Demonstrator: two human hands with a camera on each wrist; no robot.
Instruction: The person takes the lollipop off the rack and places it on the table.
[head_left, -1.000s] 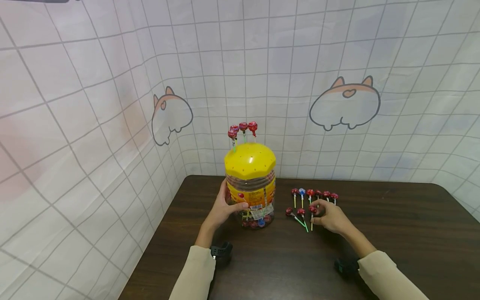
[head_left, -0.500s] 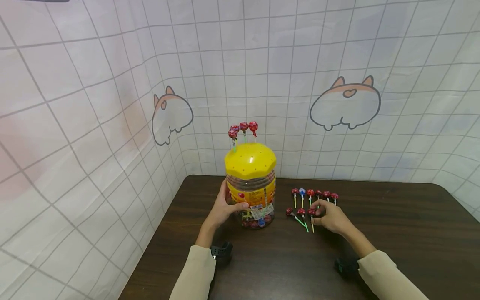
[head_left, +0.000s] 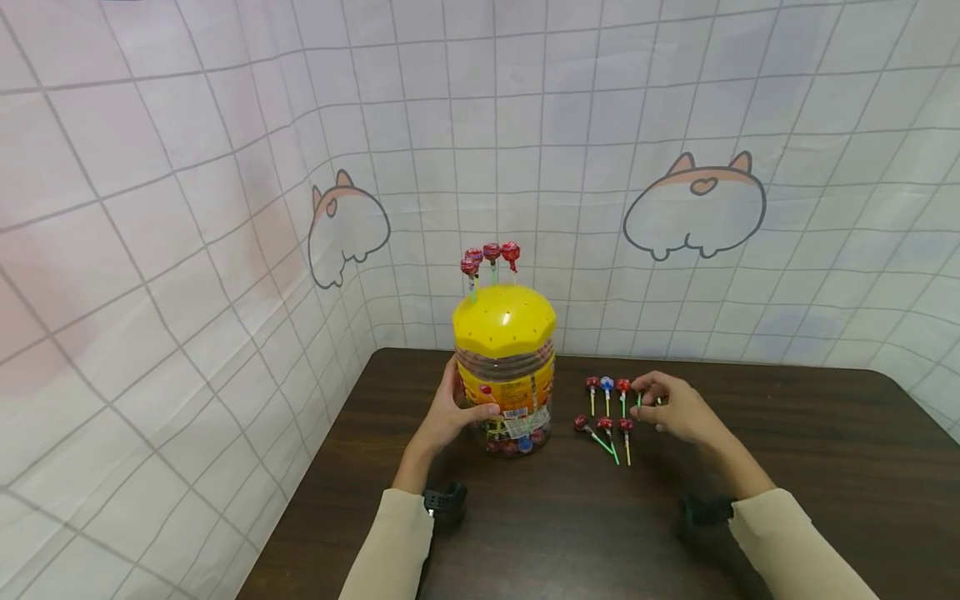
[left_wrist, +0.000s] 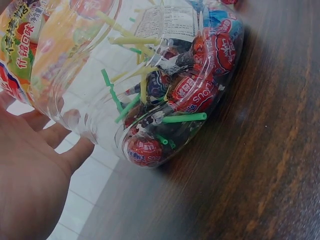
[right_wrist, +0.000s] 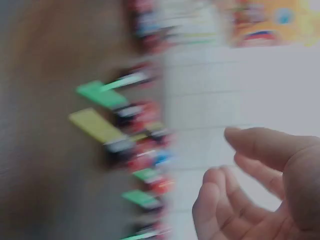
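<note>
A clear plastic jar (head_left: 517, 392) with a yellow lid (head_left: 504, 321) stands upright on the table, and my left hand (head_left: 446, 414) grips its left side. Several wrapped lollipops (head_left: 491, 252) stick up from the lid's left and back part. More lollipops (left_wrist: 196, 92) lie inside the jar's bottom. To the right of the jar are two rows of loose lollipops. My right hand (head_left: 678, 410), fingers bent and apart from the thumb, is over the right end of the back row (head_left: 623, 387) and hides part of it. Nothing shows between its fingers in the right wrist view.
The front row has three lollipops (head_left: 626, 427), one with its stick slanted towards its neighbour's. The dark wood table (head_left: 570, 533) ends at a white gridded cloth (head_left: 555, 167) behind and at the left. The right wrist view is blurred.
My right hand has left the rightmost front-row lollipop, which stays on the table, and has moved back and right over the back row. The left hand keeps its grip on the jar.
</note>
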